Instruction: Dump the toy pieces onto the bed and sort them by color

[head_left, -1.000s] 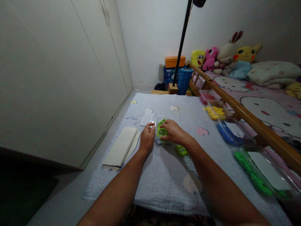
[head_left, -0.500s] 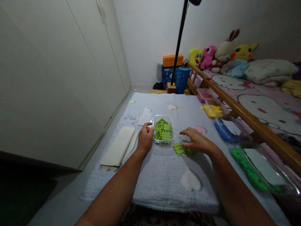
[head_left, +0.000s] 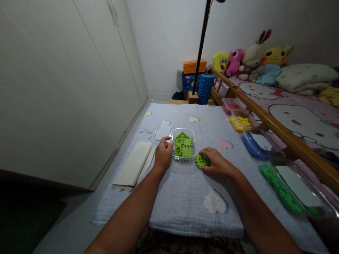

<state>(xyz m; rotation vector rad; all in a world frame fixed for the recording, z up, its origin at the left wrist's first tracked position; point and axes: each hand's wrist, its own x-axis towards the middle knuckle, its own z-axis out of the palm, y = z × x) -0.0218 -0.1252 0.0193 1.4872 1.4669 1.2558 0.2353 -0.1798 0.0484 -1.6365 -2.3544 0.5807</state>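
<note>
A clear plastic container [head_left: 184, 159] stands on the cloth-covered table, with light green interlocking pieces [head_left: 187, 151] inside. My left hand [head_left: 163, 151] is at its left side, fingers curled and closed against the rim. Just right of the container, more light green interlocking building pieces [head_left: 200, 161] lie on the cloth. My right hand [head_left: 214, 160] is over them, its thumb and fingers closed round their right part and hiding some of them. A clear lid [head_left: 162, 132] rests behind my left hand.
Folded cream paper [head_left: 134, 164] lies at the left. Along the right edge stand clear boxes of green pieces [head_left: 280, 188], blue pieces [head_left: 254, 146], yellow pieces [head_left: 239, 123] and pink pieces [head_left: 231, 106]. Beyond them runs a wooden bed rail [head_left: 265, 123]. A black pole [head_left: 201, 46] rises behind the table.
My right hand has come down and slightly left, and its fingers have closed round the loose light green pieces, which now sit closer together. My left hand has stayed at the container.
</note>
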